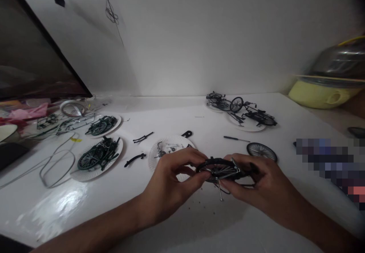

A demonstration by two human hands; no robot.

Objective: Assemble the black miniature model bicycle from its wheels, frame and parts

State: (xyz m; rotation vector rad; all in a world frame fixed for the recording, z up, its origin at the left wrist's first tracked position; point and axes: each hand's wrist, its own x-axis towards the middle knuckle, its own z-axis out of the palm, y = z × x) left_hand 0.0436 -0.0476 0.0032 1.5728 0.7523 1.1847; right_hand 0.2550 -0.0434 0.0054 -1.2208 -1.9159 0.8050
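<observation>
Both of my hands hold a black miniature bicycle frame with a spoked wheel (221,168) above the white table. My left hand (175,179) pinches the wheel's left side between thumb and fingers. Around the frame's right part, my right hand (259,182) is closed. A thin silver kickstand-like part (220,192) hangs below the wheel. Just behind my left hand is a paper plate (154,146) with small metal parts. A loose spoked wheel (261,151) lies beyond my right hand, and a small screwdriver (235,138) rests near it.
Two paper plates at left carry dark green bicycle parts (98,156). Black model bicycles (256,114) sit on plates at the back right. Black curved pieces (135,159) lie left of centre. A grey cable (42,173) loops at left; a yellow pot (316,93) stands far right.
</observation>
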